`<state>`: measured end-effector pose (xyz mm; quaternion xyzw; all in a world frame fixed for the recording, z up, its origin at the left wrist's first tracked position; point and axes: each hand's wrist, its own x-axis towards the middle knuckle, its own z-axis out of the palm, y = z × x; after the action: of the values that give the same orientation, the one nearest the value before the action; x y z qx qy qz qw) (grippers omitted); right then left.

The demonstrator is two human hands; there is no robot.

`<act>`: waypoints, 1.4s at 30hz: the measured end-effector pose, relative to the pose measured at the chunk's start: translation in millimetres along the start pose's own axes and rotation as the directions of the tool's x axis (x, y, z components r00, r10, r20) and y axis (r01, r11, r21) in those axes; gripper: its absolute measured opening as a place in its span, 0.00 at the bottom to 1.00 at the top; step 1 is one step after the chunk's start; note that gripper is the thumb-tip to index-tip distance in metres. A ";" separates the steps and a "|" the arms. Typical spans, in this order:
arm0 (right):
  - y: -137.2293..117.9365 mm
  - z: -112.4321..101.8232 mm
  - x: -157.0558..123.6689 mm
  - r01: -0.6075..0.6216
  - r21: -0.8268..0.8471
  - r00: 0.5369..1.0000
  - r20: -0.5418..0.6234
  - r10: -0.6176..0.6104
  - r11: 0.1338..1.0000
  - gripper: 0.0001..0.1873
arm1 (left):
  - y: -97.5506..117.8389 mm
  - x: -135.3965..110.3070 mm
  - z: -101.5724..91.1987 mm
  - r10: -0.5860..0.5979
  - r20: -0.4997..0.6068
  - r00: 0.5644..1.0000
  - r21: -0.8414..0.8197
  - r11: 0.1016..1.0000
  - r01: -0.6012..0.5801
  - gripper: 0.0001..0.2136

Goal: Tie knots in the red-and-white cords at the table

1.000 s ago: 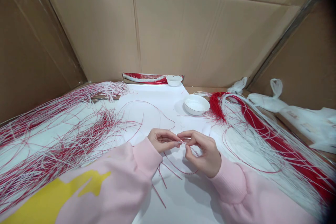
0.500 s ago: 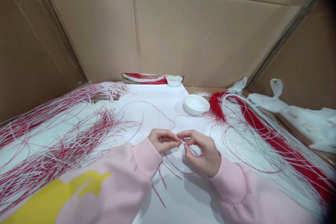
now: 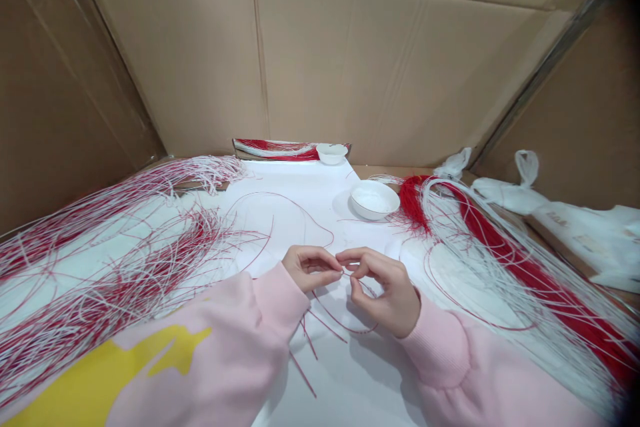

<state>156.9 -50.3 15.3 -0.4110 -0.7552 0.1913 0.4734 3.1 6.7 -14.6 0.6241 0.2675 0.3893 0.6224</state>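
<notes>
Over the white paper [image 3: 285,180], my left hand [image 3: 313,268] and my right hand [image 3: 385,287] meet at the fingertips. My left thumb and fingers pinch the end of a thin cord. Close beside it, my right index finger and thumb curl toward the same spot, also closed on the cord. A red cord [image 3: 327,312] loops down below the hands and curves to the right. The exact spot where the cord passes between the fingertips is too small to make out. Short red cord pieces [image 3: 303,373] stick out under my left wrist.
Bundles of red and white cords [image 3: 165,247] cover the left side. A thick red bundle [image 3: 525,267] with white cords lies on the right. A white bowl [image 3: 374,200] stands behind my hands. A mirror [image 3: 275,149] leans at the back cardboard wall [image 3: 325,60]. Plastic bags [image 3: 595,233] sit far right.
My right fingertips have shifted very slightly left, closer to the left ones. Everything else looks the same.
</notes>
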 end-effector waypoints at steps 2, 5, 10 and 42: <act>0.2 0.3 -0.2 -0.007 0.003 1.000 0.000 0.007 1.000 0.11 | -0.4 0.0 -0.4 0.023 0.007 1.000 0.007 1.000 -0.023 0.07; 0.3 0.6 -0.8 -0.027 0.020 1.000 0.005 0.027 0.999 0.11 | 0.0 0.1 -0.2 0.045 0.011 0.999 0.030 0.999 -0.045 0.07; 0.4 0.9 -0.5 -0.038 0.031 0.999 0.006 0.038 0.999 0.11 | 0.5 0.5 0.5 0.060 0.007 0.998 0.067 0.996 -0.061 0.07; -0.3 0.6 -1.0 -0.054 0.046 0.998 0.025 0.052 0.998 0.11 | -1.0 0.4 -0.2 0.038 0.010 0.999 0.005 0.999 -0.038 0.06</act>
<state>156.4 -51.2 14.7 -0.4174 -0.7450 0.2263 0.4685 3.3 7.2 -15.6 0.6325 0.2533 0.3974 0.6147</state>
